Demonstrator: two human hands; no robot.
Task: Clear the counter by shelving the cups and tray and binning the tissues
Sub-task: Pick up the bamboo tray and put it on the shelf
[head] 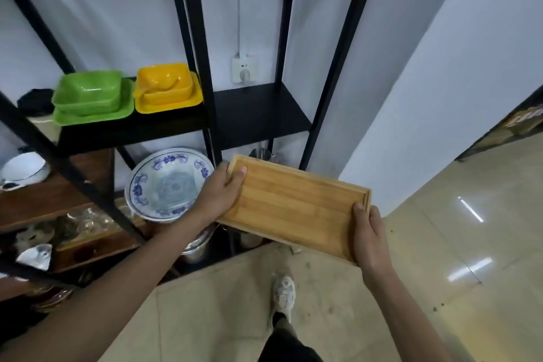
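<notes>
We find the wooden tray (296, 209) held in the air in front of the black shelving rack (202, 38), below and in front of the bare right-hand shelf (258, 112). Our left hand (219, 195) grips the far-left corner, thumb over the rim. Our right hand (368, 239) grips the near-right end, thumb on the rim. Neither cups nor tissues are in view.

In our judgement the step in hand is shelving the tray. It should be raised, kept level, and led in short end first between the uprights.

The shelf's front edge lies just beyond the tray's far corner. The blue-patterned bowl (169, 184) sits close beside our left hand on the lower shelf. Green dishes (91, 97) and yellow dishes (167, 88) occupy the left bay. Open floor (440, 244) lies to the right.
</notes>
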